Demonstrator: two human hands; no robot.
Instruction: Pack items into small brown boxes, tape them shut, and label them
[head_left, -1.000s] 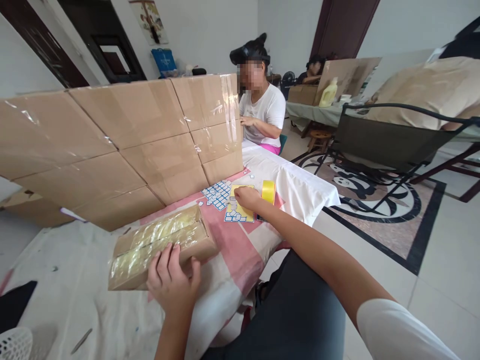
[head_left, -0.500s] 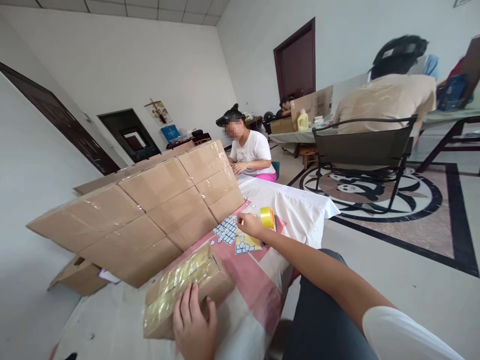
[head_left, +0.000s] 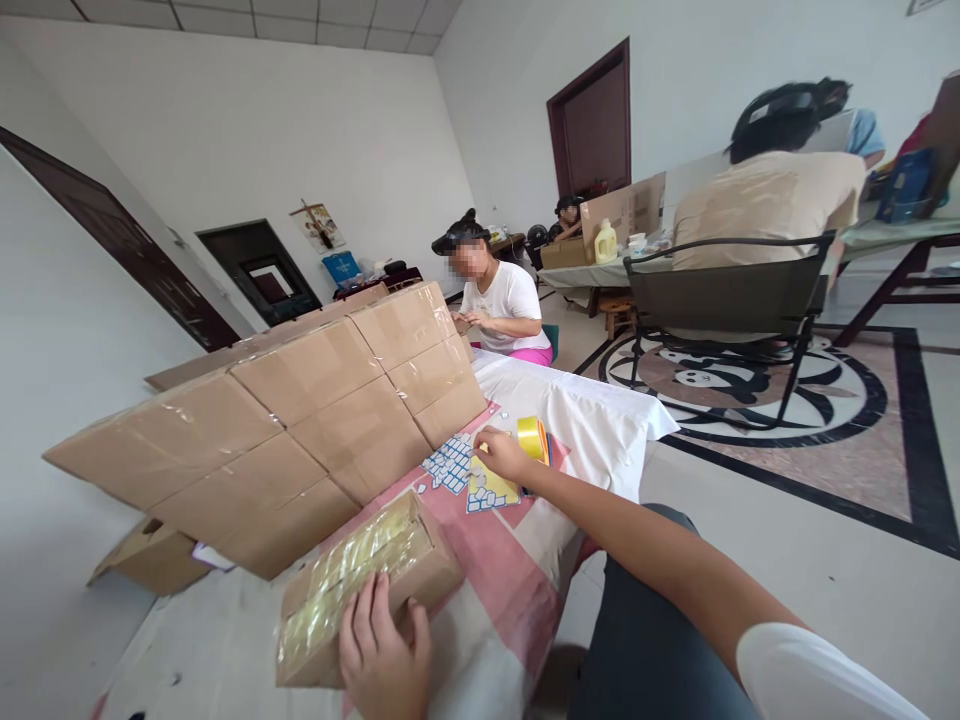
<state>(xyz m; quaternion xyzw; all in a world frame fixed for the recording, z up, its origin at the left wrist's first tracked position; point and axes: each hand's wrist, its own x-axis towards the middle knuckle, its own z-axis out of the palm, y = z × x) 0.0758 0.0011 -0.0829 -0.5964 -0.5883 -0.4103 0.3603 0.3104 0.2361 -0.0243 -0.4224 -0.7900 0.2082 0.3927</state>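
Note:
My left hand (head_left: pixel 386 645) rests on a small cardboard box (head_left: pixel 367 590) covered with shiny yellowish tape. Its fingers lie stretched over the top, with the thumb apart against the side. Further off, my right hand (head_left: pixel 501 455) is closed in a pinch above a yellow sheet (head_left: pixel 506 484). What the fingertips hold, if anything, is too small to make out. Small white pieces with blue edges (head_left: pixel 448 468) are spread beside and on that sheet. Just right of the hand stands a roll of yellow tape (head_left: pixel 532 438), with orange and blue edges of something behind it.
A wall of taped cardboard (head_left: pixel 337 410) rises along the table's left side. A white cloth (head_left: pixel 555 395) hangs over the far right edge. Across the table sits a person (head_left: pixel 506 300) in a white shirt. Another person (head_left: pixel 765 205) sits turned away in a chair (head_left: pixel 731 285).
Small box and left hand appear slightly further left and lower, as the view shifts a little. The right hand keeps its pinch over the sheet. The person across has raised their hands slightly.

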